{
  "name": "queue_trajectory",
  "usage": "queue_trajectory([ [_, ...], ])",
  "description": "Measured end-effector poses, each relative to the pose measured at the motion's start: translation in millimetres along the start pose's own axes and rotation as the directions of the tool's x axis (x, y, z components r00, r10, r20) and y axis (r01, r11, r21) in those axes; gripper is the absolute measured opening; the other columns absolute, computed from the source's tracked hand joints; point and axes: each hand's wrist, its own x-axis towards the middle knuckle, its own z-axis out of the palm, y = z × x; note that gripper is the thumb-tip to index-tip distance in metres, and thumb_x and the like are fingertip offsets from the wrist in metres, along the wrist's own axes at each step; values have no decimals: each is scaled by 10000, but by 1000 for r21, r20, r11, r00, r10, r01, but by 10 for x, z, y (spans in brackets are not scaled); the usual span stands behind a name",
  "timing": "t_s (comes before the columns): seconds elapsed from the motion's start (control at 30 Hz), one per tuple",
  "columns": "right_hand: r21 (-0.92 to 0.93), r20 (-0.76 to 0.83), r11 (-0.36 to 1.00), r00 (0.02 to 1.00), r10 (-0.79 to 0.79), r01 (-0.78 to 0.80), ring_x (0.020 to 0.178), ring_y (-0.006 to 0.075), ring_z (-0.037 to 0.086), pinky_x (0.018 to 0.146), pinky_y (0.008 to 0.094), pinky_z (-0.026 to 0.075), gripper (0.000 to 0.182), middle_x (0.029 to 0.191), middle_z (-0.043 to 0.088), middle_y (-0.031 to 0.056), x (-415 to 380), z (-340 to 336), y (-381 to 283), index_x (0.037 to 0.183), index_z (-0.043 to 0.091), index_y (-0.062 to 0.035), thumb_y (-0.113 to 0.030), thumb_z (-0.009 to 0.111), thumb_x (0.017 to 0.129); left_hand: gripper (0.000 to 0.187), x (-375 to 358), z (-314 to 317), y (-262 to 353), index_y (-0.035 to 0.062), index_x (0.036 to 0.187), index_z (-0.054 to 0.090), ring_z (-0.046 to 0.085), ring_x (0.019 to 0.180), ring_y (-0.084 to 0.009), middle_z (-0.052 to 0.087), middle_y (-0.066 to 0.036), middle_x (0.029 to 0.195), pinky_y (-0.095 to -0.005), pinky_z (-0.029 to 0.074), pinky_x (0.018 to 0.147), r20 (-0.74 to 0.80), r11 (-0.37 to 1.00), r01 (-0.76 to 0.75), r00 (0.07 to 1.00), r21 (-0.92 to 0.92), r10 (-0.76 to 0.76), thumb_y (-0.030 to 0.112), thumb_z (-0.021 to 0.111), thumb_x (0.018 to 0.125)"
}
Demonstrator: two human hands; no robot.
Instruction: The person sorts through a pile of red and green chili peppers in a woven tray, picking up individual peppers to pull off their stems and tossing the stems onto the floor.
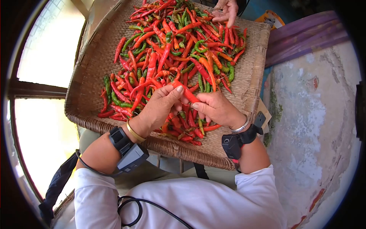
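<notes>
Your white sleeves (198,202) fill the near edge of the view, and each wrist carries a black strapped device, the left one (127,150) trailing a cable. Just beyond them, your left hand (158,108) and right hand (215,108) meet over the near side of a woven basket tray (89,76). Both hands are closed in a pinch on one red chili (187,91): your left fingertips grip its left end, your right fingers hold its near end, and it slants between them just above the pile. Red, orange and green chilies (179,45) lie heaped across the tray from near to far. At the far edge, another person's hand (227,10) rests with loosely curled fingers on the chilies. To the right lies a worn, patchy floor (320,126).
</notes>
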Motion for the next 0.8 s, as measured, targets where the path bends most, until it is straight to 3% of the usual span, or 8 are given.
queue_trajectory([
  [0.13, 85, 183, 996, 983, 5, -21, 512, 105, 538, 461, 233, 423, 222, 593, 556, 50, 34, 33, 105, 792, 554, -14, -234, 554, 816, 237, 56, -43, -5, 97, 804, 556, 472, 559, -28, 549, 47, 696, -166, 367, 491, -63, 989, -24, 998, -147, 15, 317, 499, 873],
  [0.2, -106, -23, 968, 973, -230, 226, 557, 100, 545, 490, 225, 429, 243, 584, 552, 51, 61, 51, 155, 829, 574, -23, -266, 563, 812, 239, 45, -34, 22, 97, 800, 559, 468, 552, -27, 544, 51, 691, -163, 365, 489, -85, 987, -15, 996, -163, 1, 318, 502, 871],
  [0.27, -41, -62, 983, 982, -181, 179, 584, 85, 539, 504, 207, 425, 294, 617, 554, 31, 76, 43, 162, 905, 571, -29, -308, 566, 812, 232, 12, 22, 90, 90, 823, 566, 458, 546, -27, 544, 52, 695, -159, 359, 481, 14, 995, 24, 1000, 93, -25, 310, 508, 869],
  [0.4, 348, 41, 938, 999, -9, -6, 564, 28, 484, 483, 155, 391, 295, 678, 534, -13, 79, 76, 60, 959, 527, -47, -317, 539, 841, 254, 10, 10, -3, 65, 787, 595, 459, 551, -17, 538, 43, 653, -164, 385, 496, 158, 954, -34, 987, 299, -14, 295, 519, 866],
  [0.57, 589, 90, 798, 991, 95, -129, 551, 18, 487, 468, 132, 380, 189, 658, 534, -25, 69, -13, 136, 879, 524, -65, -245, 559, 833, 258, 19, -2, 11, 51, 808, 599, 465, 558, -25, 553, 31, 680, -168, 393, 509, 151, 932, 4, 987, 363, -63, 281, 503, 876],
  [0.67, 282, -24, 948, 987, 160, -147, 549, 29, 506, 475, 145, 394, 169, 638, 533, -19, 57, -198, 34, 876, 521, -59, -215, 565, 828, 254, 29, 28, -31, 53, 855, 587, 474, 564, -33, 571, 13, 722, -178, 392, 514, 12, 961, -48, 999, 274, 46, 278, 477, 889],
  [0.73, 340, -104, 937, 987, 119, -77, 540, 53, 516, 462, 179, 415, 205, 659, 550, 15, 127, -288, 88, 918, 537, -24, -201, 569, 820, 249, 6, 26, 49, 56, 895, 571, 480, 572, -38, 582, -3, 757, -185, 391, 516, -23, 977, -83, 996, 195, 89, 277, 457, 897],
  [0.8, 726, -470, 557, 882, -27, 403, 632, 78, 560, 515, 193, 443, 222, 731, 581, 44, 169, -368, 44, 957, 550, -10, -186, 562, 823, 247, 7, 2, 63, 58, 893, 567, 478, 567, -38, 582, -2, 753, -181, 388, 512, -57, 979, -104, 992, 177, 116, 278, 454, 899],
])
